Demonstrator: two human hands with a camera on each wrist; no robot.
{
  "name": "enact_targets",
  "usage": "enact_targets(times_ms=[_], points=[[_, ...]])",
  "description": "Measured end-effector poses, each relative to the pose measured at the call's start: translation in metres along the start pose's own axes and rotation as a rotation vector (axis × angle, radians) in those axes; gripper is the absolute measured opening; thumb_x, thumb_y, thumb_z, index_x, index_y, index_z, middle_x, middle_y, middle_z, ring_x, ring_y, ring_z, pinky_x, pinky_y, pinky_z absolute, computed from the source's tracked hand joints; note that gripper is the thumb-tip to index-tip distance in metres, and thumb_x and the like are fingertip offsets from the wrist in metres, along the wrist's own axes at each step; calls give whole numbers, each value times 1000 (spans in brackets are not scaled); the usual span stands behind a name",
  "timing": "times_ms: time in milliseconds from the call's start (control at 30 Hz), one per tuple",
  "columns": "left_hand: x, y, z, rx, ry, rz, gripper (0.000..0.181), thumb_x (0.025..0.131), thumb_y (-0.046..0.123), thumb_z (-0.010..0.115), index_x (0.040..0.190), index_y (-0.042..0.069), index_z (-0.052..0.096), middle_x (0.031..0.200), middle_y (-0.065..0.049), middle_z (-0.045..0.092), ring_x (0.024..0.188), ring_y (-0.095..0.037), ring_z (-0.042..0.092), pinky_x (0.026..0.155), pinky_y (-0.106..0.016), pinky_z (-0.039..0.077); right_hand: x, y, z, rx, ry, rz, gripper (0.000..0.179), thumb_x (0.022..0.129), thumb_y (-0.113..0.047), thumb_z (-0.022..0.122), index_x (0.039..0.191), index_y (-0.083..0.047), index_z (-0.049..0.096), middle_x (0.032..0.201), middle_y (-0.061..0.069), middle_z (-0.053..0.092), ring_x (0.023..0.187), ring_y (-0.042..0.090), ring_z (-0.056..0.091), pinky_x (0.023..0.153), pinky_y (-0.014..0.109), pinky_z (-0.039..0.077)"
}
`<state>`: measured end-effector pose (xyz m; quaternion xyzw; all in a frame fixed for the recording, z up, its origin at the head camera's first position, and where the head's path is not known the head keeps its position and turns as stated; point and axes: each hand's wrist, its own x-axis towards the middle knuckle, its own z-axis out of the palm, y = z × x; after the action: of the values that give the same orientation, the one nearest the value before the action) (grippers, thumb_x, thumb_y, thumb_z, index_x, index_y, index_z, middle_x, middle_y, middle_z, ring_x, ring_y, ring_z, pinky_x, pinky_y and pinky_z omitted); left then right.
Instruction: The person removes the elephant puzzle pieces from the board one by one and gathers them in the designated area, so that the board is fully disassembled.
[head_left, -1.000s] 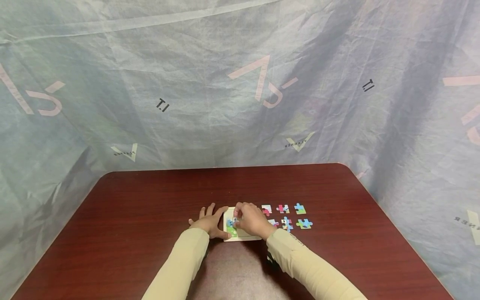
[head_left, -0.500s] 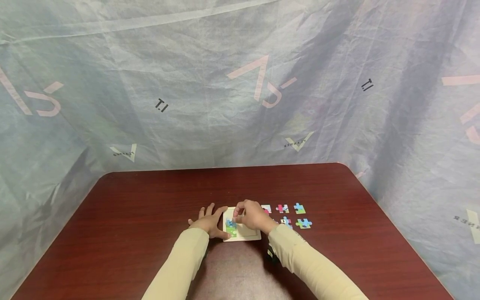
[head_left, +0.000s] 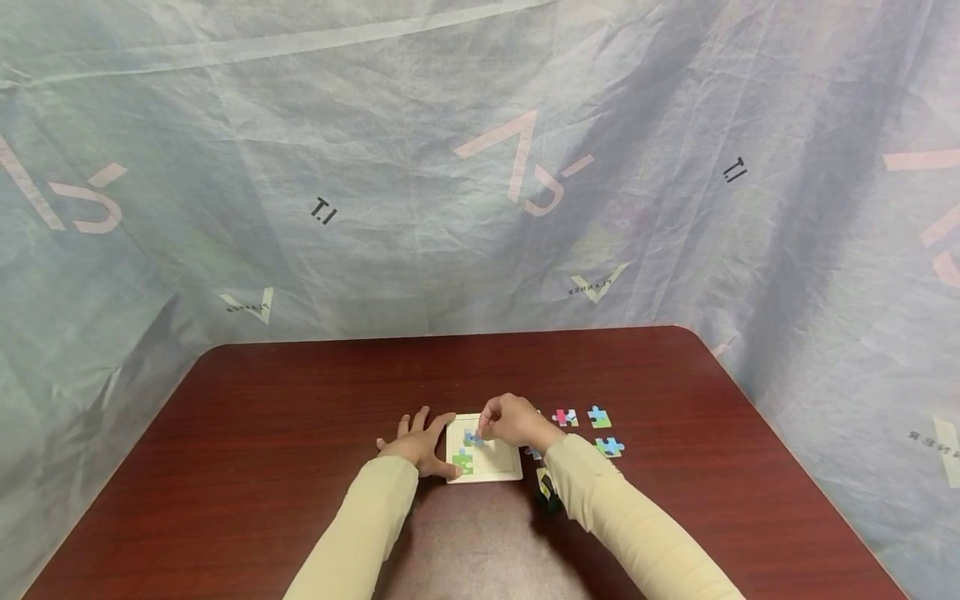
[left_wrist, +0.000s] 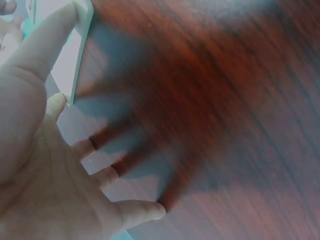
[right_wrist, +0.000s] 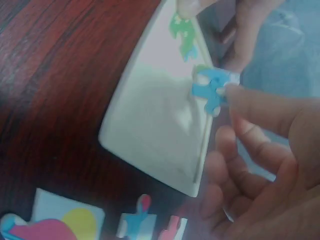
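Note:
A pale puzzle tray (head_left: 498,458) lies on the table, with a green jigsaw piece (head_left: 462,462) in its near left corner. My left hand (head_left: 415,447) is spread on the tray's left side, its thumb on the near corner and index finger at the far corner; the left wrist view shows straight, splayed fingers. Above the tray, my right hand (head_left: 513,421) pinches a mostly blue jigsaw piece (right_wrist: 212,90) between thumb and index finger. In the right wrist view the piece is raised and apart from the green one (right_wrist: 185,37).
Several loose jigsaw pieces lie right of the tray, among them a red and white piece (head_left: 566,417), a blue and green piece (head_left: 599,417) and another green and blue one (head_left: 610,447). My right forearm covers some. A grey cloth (head_left: 420,208) hangs behind the table (head_left: 300,417).
My right hand has lifted the blue piece away from beside the green piece, moving slightly right and toward the tray's far side. The left hand stays where it was.

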<state>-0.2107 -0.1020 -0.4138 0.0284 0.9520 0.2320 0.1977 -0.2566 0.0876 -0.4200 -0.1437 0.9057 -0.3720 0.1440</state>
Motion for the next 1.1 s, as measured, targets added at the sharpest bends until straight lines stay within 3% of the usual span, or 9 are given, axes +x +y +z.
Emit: enact_targets(times_ms=[233, 500, 733, 900, 1100], points=[[0, -1, 0, -7, -1, 1, 86, 87, 31, 84, 157, 20, 36, 165, -21, 16, 151, -49, 12, 108, -81, 12, 0, 7, 8, -142, 67, -73, 8, 88, -7, 78, 85, -8, 71, 76, -2, 61, 68, 12, 52, 61, 27, 44], [2, -2, 0, 2, -6, -5, 86, 86, 33, 84, 157, 21, 36, 166, -20, 16, 151, -48, 12, 108, -80, 13, -4, 8, 15, -370, 113, -156, 22, 77, -22, 90, 90, -13, 75, 85, 3, 60, 85, 22, 55, 81, 46, 47], [3, -2, 1, -4, -1, -5, 86, 86, 32, 84, 156, 20, 36, 165, -20, 17, 151, -48, 12, 108, -81, 12, -5, 11, 11, -347, 103, -190, 21, 76, -13, 90, 90, -12, 75, 86, 6, 63, 87, 24, 57, 79, 47, 46], [1, -2, 1, -7, 1, 1, 86, 86, 31, 84, 157, 20, 36, 165, -21, 16, 151, -49, 12, 108, -81, 12, -7, 17, 7, -331, 84, -171, 26, 76, -15, 91, 98, -13, 77, 89, 5, 65, 92, 25, 58, 85, 49, 45], [-3, 1, -1, -9, 2, 13, 86, 87, 30, 83, 157, 19, 35, 165, -23, 15, 150, -51, 12, 108, -80, 12, -11, 21, 5, -336, 88, -208, 27, 78, -19, 90, 103, -14, 81, 93, 4, 68, 97, 28, 59, 90, 51, 44]])
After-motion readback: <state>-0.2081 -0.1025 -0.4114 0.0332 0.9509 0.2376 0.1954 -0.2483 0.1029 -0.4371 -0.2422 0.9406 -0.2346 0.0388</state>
